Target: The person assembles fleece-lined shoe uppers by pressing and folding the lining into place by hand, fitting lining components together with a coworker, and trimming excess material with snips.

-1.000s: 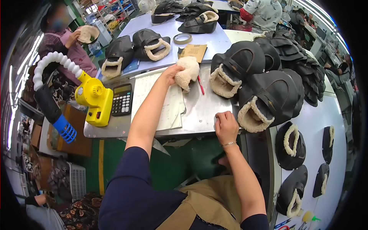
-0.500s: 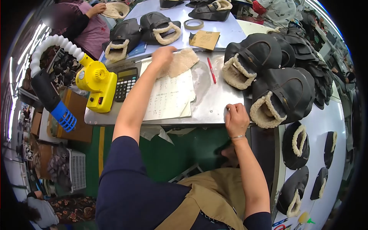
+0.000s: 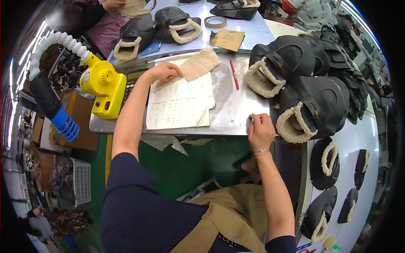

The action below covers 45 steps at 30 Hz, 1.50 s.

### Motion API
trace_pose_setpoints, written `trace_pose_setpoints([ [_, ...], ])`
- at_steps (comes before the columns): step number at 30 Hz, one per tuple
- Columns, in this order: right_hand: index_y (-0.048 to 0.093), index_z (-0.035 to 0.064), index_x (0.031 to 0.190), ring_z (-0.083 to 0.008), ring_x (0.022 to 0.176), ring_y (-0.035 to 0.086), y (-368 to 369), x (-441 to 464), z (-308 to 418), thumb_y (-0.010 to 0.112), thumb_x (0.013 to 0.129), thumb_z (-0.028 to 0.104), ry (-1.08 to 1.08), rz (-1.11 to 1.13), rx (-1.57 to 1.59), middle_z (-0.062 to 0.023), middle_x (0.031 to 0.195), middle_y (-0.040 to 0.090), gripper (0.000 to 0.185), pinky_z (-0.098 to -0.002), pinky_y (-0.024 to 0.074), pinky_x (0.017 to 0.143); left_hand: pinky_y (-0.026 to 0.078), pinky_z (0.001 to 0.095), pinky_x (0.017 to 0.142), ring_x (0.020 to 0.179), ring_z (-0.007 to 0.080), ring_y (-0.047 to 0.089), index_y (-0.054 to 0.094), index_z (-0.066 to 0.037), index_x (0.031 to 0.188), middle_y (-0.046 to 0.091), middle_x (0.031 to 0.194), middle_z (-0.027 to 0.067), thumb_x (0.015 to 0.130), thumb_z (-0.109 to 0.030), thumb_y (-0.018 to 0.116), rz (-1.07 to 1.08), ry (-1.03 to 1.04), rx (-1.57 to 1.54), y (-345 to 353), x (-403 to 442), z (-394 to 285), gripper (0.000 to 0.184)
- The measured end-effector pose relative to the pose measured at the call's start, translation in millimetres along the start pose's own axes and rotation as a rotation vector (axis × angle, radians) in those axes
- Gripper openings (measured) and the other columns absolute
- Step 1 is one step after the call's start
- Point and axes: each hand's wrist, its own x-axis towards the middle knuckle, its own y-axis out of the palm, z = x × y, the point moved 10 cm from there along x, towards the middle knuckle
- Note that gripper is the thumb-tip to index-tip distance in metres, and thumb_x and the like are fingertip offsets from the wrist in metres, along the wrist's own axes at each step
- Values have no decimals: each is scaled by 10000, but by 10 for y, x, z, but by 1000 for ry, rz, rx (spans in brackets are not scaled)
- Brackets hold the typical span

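My left hand [image 3: 165,72] is over the upper left part of an open notebook [image 3: 179,105] with handwritten pages. Its fingers are bent, the tips beside the near-left edge of a beige fleece piece [image 3: 201,65]; what lies under them is hidden. The fleece rests across the notebook's top. My right hand [image 3: 261,133] is curled closed on the metal worktop [image 3: 225,118] near its front edge; anything inside the fist is hidden. A red pen [image 3: 234,75] lies between the notebook and a fleece-lined black shoe upper [image 3: 278,63].
At left stand a yellow blower [image 3: 103,88] with a white hose and a partly covered calculator [image 3: 133,80]. Tape [image 3: 215,22], a brown card [image 3: 228,39] and black uppers [image 3: 177,25] lie beyond. More uppers [image 3: 325,162] fill the right side. A co-worker's hand [image 3: 114,4] holds fleece.
My left hand has moved left and toward me from the fleece piece, uncovering more of it and the notebook. My right hand stays in place. The view has shifted slightly.
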Motion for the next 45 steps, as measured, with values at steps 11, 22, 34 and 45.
trace_pose_setpoints([
  [11, 625, 102, 893, -252, 752, 544, -18, 1, -5, 621, 670, 46, -7, -11, 10, -58, 825, 520, 230, -372, 461, 621, 490, 376, 843, 1003, 297, 640, 664, -10, 1001, 667, 1078, 197, 684, -406, 803, -549, -71, 456, -110, 498, -544, 526],
  [22, 609, 92, 853, -254, 749, 537, -81, -15, -14, 628, 669, 40, 1, -39, 36, -59, 809, 511, 192, -377, 457, 628, 523, 264, 754, 852, 109, 637, 628, -43, 1099, 667, 987, 43, 948, -266, 596, -38, 139, -486, 151, 230, -1116, 271],
  [34, 598, 90, 844, -255, 748, 530, -84, -5, 18, 624, 661, 35, -24, -42, 33, -61, 805, 503, 193, -372, 457, 628, 529, 328, 506, 598, 212, 636, 429, -24, 1226, 645, 885, 138, 863, -185, 645, -663, 96, -611, -404, 895, -993, 452],
  [45, 614, 81, 840, -272, 738, 553, -118, 2, -52, 611, 743, 37, 34, -61, 161, -94, 793, 532, 107, -374, 468, 639, 401, 253, 443, 550, 109, 482, 521, -53, 1162, 543, 751, 40, 885, -51, 489, -764, 541, -600, -782, -851, -1602, 279],
])
